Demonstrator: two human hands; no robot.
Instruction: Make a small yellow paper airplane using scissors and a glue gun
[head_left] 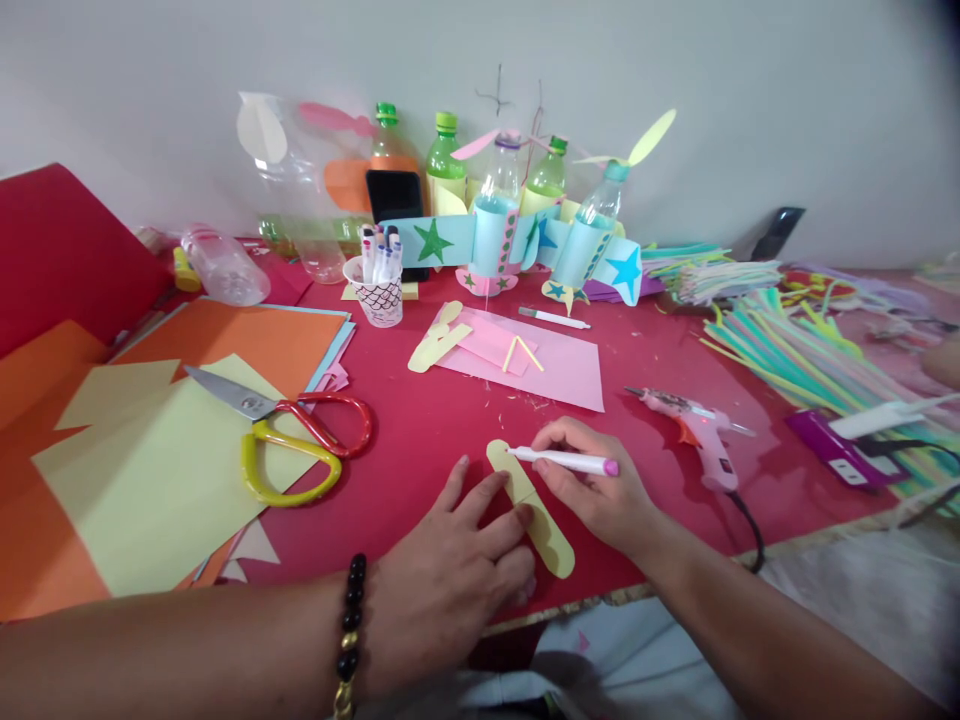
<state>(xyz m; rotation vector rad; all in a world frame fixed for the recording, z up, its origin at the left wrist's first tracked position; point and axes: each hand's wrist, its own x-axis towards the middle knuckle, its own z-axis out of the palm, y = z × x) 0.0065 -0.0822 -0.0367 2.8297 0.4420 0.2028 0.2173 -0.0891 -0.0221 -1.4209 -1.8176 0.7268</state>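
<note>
A pale yellow paper strip with rounded ends [551,540] lies on the red tabletop in front of me. My left hand [457,560] rests on it with fingers spread, its fingertips pressing the strip's middle and side. Between the thumb and fingers of my right hand [600,490] is a white felt-tip pen with a pink end [577,461]. The pen's tip is at the upper end of the strip, beside a small dark mark. Further back, yellow cut-out pieces [442,345] and two thin yellow strips lie on pink paper [577,370].
Large scissors [300,440] lie across yellow and orange sheets at left. A pink glue gun [701,430] and a purple power strip [844,450] are at right. Decorated bottles [499,220] stand at the back beside a paper cup of markers [379,300]. Coloured pipe cleaners [795,360] lie far right.
</note>
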